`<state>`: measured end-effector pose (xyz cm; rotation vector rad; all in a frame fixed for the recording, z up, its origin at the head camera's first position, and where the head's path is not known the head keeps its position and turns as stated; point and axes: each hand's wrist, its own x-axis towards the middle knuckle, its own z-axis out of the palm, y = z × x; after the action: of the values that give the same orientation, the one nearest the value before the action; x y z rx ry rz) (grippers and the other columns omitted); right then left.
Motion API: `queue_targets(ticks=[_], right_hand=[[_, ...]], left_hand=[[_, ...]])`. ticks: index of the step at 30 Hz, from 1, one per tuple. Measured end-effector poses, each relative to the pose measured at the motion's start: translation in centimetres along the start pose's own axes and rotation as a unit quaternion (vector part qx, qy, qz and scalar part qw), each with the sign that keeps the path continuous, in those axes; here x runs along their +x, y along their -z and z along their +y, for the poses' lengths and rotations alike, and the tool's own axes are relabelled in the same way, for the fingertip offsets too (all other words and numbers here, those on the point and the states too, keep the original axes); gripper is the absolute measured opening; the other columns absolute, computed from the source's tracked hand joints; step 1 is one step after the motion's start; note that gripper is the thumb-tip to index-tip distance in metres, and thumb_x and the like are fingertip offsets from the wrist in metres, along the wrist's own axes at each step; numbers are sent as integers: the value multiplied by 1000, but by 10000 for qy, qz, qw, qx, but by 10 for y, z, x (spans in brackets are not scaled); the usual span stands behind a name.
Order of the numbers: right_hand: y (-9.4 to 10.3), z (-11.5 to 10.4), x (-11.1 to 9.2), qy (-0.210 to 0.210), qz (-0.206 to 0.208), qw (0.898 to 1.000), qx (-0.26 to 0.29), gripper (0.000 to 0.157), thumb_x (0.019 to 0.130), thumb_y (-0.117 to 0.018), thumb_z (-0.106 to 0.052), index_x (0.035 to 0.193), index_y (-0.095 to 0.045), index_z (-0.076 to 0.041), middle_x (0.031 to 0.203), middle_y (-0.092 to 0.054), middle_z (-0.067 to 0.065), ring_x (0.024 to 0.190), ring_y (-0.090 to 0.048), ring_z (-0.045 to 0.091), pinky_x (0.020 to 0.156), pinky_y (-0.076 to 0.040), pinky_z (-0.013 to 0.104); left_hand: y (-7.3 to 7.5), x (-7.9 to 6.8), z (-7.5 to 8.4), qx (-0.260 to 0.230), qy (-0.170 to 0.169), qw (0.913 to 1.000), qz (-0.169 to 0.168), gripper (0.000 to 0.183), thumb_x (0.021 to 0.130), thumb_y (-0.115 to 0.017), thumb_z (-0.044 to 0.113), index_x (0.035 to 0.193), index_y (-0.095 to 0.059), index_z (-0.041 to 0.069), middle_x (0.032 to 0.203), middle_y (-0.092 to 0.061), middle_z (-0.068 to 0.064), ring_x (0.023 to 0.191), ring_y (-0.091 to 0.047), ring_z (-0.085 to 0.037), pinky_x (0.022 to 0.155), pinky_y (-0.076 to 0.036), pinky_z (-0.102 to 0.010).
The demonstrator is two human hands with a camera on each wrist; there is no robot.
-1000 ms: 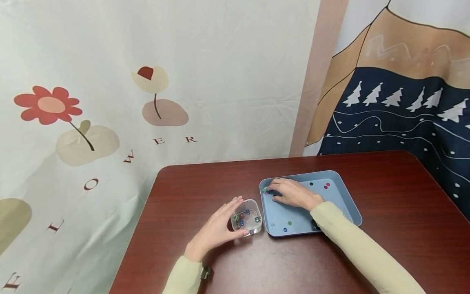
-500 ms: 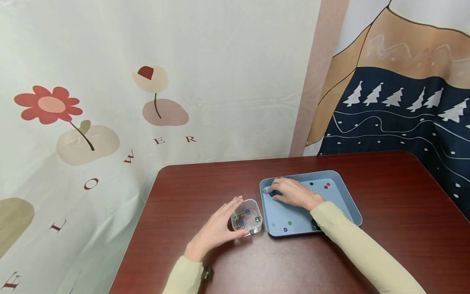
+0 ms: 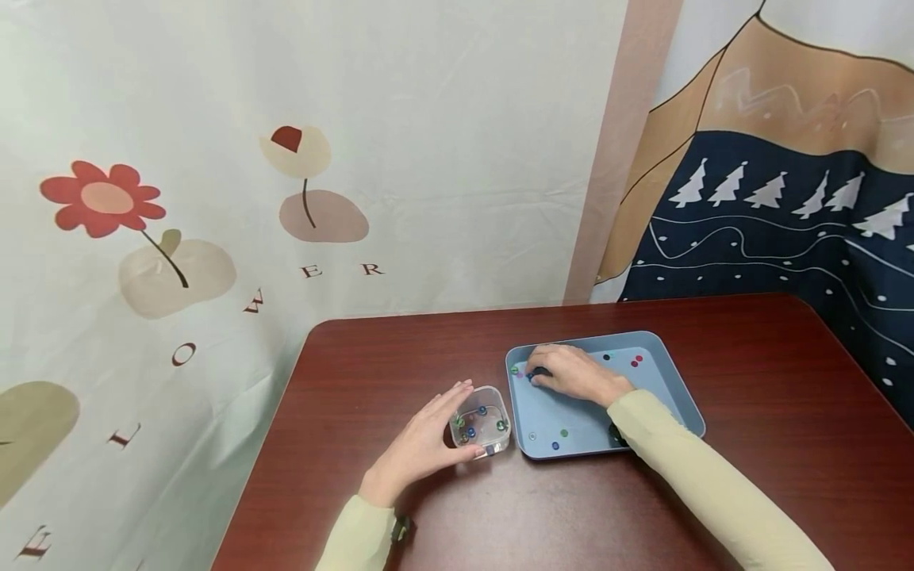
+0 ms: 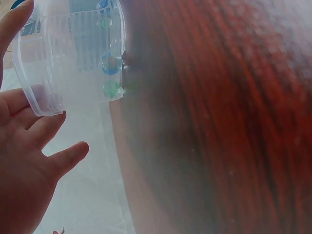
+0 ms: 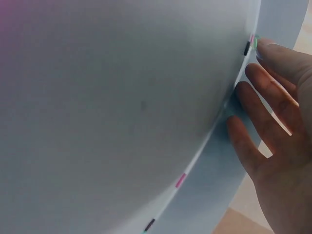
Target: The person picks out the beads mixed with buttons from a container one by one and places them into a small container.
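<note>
In the head view my left hand (image 3: 421,448) holds a clear plastic box (image 3: 494,396), thumb at its near side and fingers at its far left side. Several blue and green glass marbles lie on its bottom; the left wrist view shows a blue marble (image 4: 111,64) through the wall. My right hand (image 3: 574,374) reaches low into the blue tray (image 3: 678,381), near its far left corner. Its thumb and forefinger pinch a small blue marble (image 3: 530,376), mostly hidden. A green marble (image 3: 514,370) and a purple disc (image 3: 520,375) lie just left of the fingertips.
Elsewhere in the tray are red discs (image 3: 637,361), a black disc (image 3: 606,357), a green disc (image 3: 564,433), a blue disc (image 3: 555,446) and a clear round piece (image 3: 531,436). The tray's raised rim stands close beside the box on the brown table (image 3: 771,396). A printed curtain (image 3: 464,159) hangs behind.
My right hand has drawn slightly right, away from the green marble, and the purple disc now shows beside it. The left hand and the box have stayed in place.
</note>
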<state>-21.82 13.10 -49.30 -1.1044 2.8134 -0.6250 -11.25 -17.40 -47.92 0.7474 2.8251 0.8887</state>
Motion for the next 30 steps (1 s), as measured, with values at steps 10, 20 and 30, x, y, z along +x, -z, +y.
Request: queue_targets(ticks=[10,20,30], right_hand=[[22,1,-10,132,225,9994,223,21,95,-76,-16,116,-77,-11,118,-71,0,110,-67,18,97,-56,40],[41,-2,-21,207,763,9965,260,22,93,-79,-13,115,-77,-10,118,-71,2,113,-67,22,98,-56,43],[57,-13,-30,285,1262,9909,372,20,95,-77,-17,114,-77,-12,119,-72,0,113,-67,19,95,-57,41]], left_hand=[[0,-1,-1,-33,10,10000,-18,95,84,-81,55,160,-41,13,166,-37,-5,152,-35,-27,118,-33,-60],[1,0,-1,-57,43,10000,-61,95,83,-81,55,159,-42,13,165,-38,-6,152,-36,-28,119,-32,-59],[0,0,-3,82,-97,9999,4,97,84,-79,57,160,-40,12,166,-36,-4,152,-34,-20,123,-28,-51]])
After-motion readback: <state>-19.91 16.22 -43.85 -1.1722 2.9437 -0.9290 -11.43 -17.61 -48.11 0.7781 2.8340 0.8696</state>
